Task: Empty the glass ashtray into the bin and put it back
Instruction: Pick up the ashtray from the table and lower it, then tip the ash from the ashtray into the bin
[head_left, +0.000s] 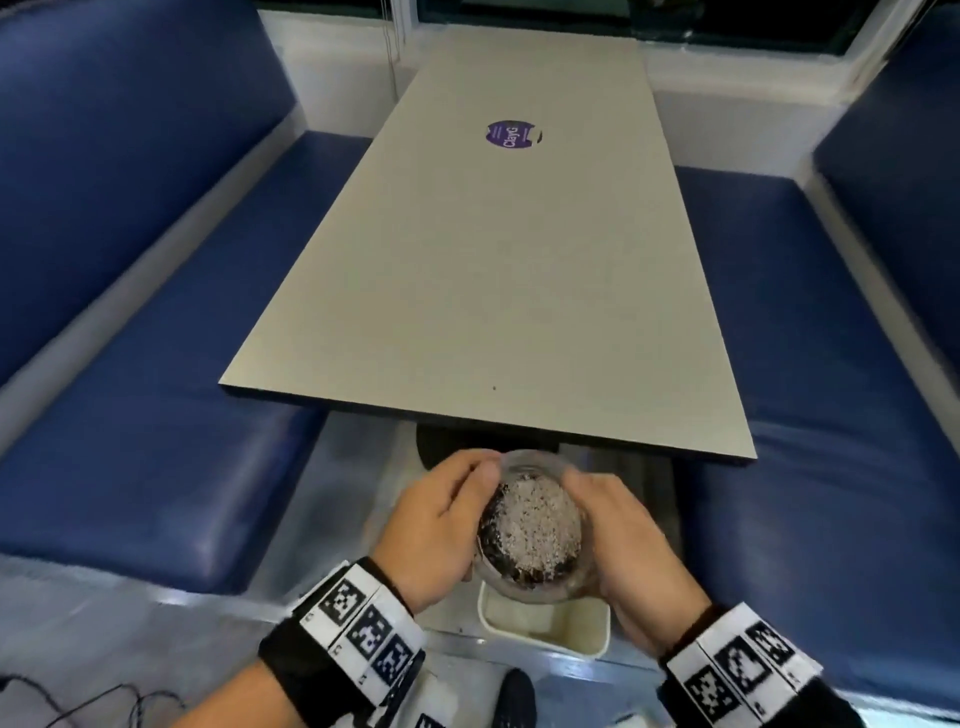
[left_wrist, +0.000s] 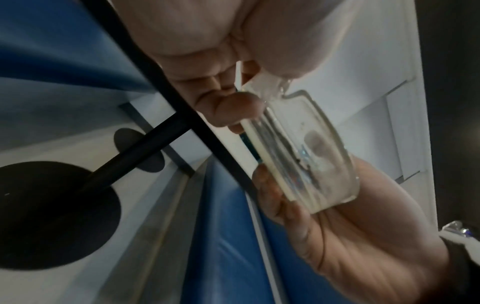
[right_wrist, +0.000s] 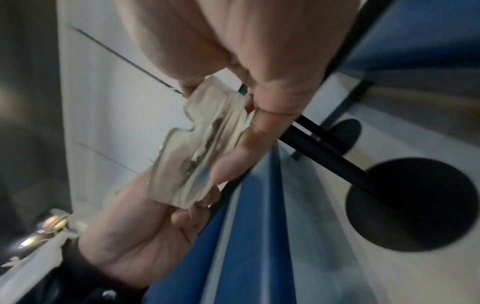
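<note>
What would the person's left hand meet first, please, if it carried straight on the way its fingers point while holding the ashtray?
Probably the near edge of the table. The left hand, gripping the glass ashtray together with the right hand, points forward toward it, though depth is unclear and it might pass beneath.

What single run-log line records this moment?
stage: tipping | glass ashtray: full, tilted over bin | left hand: holds ashtray | right hand: holds ashtray

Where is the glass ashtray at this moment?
In the head view, the glass ashtray is held between the left hand and right hand, above the white bin, below the table's near edge.
</note>
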